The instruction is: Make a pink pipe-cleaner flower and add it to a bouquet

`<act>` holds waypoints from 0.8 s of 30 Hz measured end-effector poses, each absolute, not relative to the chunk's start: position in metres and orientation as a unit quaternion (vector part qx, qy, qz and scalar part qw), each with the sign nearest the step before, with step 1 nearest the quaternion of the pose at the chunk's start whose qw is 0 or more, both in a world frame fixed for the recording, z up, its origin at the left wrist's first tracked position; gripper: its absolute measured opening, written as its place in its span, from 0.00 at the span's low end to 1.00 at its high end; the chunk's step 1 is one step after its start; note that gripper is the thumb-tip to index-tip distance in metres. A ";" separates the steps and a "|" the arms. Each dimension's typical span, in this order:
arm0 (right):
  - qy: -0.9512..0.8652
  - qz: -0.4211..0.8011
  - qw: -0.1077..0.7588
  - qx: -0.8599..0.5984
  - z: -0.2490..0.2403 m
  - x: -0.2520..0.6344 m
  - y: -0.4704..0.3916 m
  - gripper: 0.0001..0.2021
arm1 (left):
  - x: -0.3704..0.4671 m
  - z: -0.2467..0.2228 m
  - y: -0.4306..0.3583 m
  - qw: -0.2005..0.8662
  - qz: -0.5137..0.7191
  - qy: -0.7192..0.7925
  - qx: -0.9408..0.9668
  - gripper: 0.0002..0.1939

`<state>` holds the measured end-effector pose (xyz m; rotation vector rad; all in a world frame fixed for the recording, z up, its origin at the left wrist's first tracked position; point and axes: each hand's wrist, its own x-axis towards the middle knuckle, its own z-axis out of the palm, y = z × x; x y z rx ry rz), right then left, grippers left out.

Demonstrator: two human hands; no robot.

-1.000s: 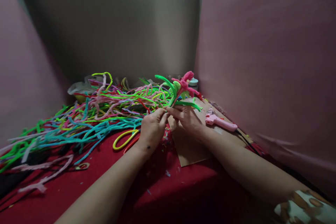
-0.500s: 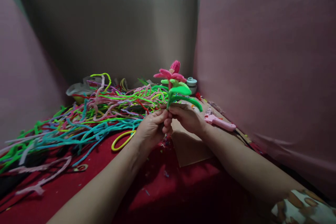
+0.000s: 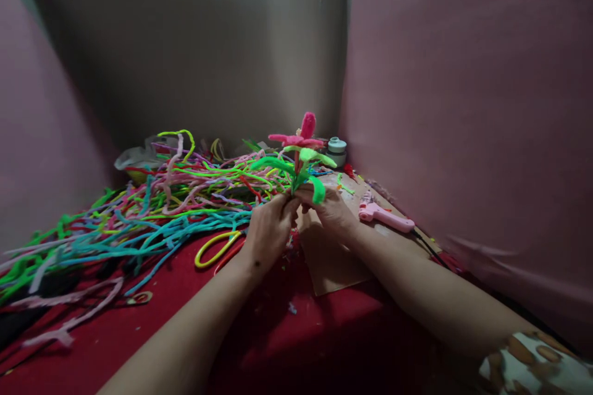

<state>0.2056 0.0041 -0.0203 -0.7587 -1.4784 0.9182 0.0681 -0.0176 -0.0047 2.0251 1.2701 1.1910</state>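
Observation:
A pink fuzzy flower [image 3: 306, 133] with green leaves stands upright at the centre, above my two hands. My left hand [image 3: 271, 225] is closed, its thumb and fingers pinching the base of the stem. Right beside it, my right hand [image 3: 327, 207] also pinches the stem just under the leaves, and one green leaf hangs down in front of its fingers. The fingertips of both hands meet at the stem, whose lower end is hidden.
A tangled heap of coloured fuzzy stems [image 3: 185, 191] covers the left. Yellow-handled scissors [image 3: 217, 249] lie by my left wrist. A pink glue gun [image 3: 386, 217] rests on brown cardboard [image 3: 333, 268] at the right, with a pale blue container [image 3: 336, 148] behind.
The flower has turned in my fingers, so its leaves now spread to both sides and one hangs in front. My left hand has rolled over, showing its back.

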 end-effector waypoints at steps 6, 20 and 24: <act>-0.612 0.390 0.599 -0.339 -0.026 0.203 0.006 0.11 | 0.068 -0.012 -0.019 0.045 0.375 0.512 0.772 0.10; -0.636 0.464 0.548 -0.282 -0.024 0.207 0.010 0.13 | 0.066 -0.013 -0.009 0.442 0.487 0.402 0.637 0.12; -0.629 0.512 0.530 -0.248 -0.022 0.207 0.009 0.13 | 0.068 -0.012 -0.009 0.562 0.497 0.338 0.568 0.10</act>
